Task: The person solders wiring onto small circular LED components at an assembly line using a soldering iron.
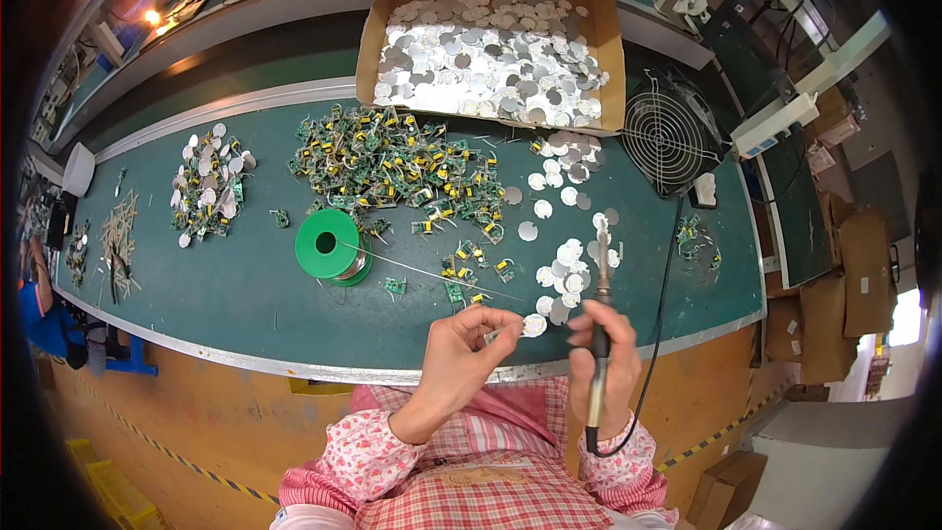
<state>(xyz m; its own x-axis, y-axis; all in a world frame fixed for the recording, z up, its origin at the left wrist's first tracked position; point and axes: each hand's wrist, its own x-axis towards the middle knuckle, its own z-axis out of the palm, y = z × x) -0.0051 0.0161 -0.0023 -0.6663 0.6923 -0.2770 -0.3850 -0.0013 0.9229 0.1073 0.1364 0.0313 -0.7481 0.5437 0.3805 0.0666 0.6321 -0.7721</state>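
My left hand (461, 353) is closed in a pinch, with a small round white disc (535, 325) at its fingertips near the bench's front edge. Something small shows between its other fingers, too hidden to name. Wrapped in my right hand (618, 365) is a soldering iron (601, 319), its tip pointing away from me over loose discs (569, 255). The iron's black cord bends below the hand and runs back across the bench. From a green spool (312, 259), thin solder wire (422, 273) stretches toward my left hand.
Behind the spool is a heap of small green-and-yellow circuit boards (392, 162). A cardboard box (368, 59) of silvery discs stands at the back, beside a fan (670, 132). Boards with discs (208, 185) lie left. A person's blue clothing (39, 319) shows far left.
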